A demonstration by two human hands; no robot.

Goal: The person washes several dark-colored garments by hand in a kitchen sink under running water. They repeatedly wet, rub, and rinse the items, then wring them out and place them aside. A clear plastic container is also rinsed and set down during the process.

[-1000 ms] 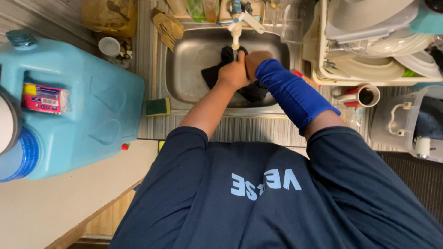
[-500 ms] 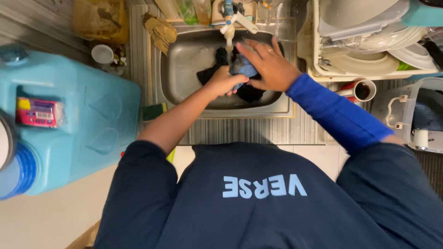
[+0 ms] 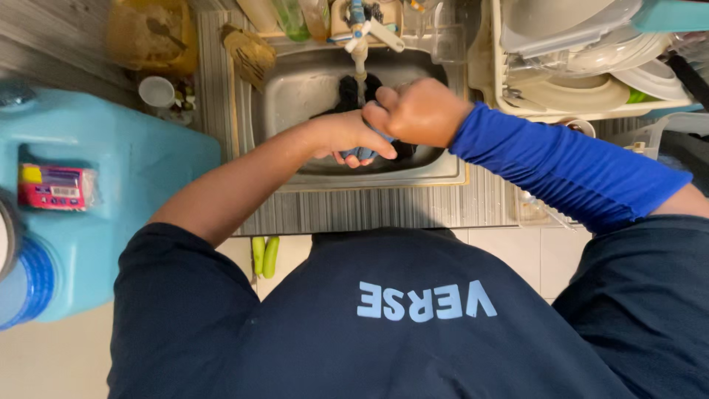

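- Hands meet over the steel sink (image 3: 295,96) in the upper middle of the frame, just below the tap (image 3: 360,41).
- Left hand (image 3: 347,137): fingers curled and clamped on a small blue-grey thing (image 3: 365,153), prob. a cloth or sponge; only a small part shows, so I cannot tell exactly what it is.
- Right hand (image 3: 417,111): closed like a fist, on top of the left hand and touching it; what is inside its grip is hidden, it seems to press or wring the same thing.
- Dark cloth (image 3: 348,92) lies in the basin under the tap, behind the hands, partly hidden by them.
- Progress, as a judgement: washing or wringing looks to be in the middle. The thing is in both hands and over the basin, not put down anywhere. Dark cloth is also in the sink, not yet taken out.
- Water running or not: too small to tell.
- Done already, it seems: dish rack (image 3: 509,96) at upper right is full of plates & bowls.
- Others: big light-blue water container (image 3: 125,192) at the left on the bench; brush (image 3: 251,52) at upper left of the sink; white cup (image 3: 156,91) near it.
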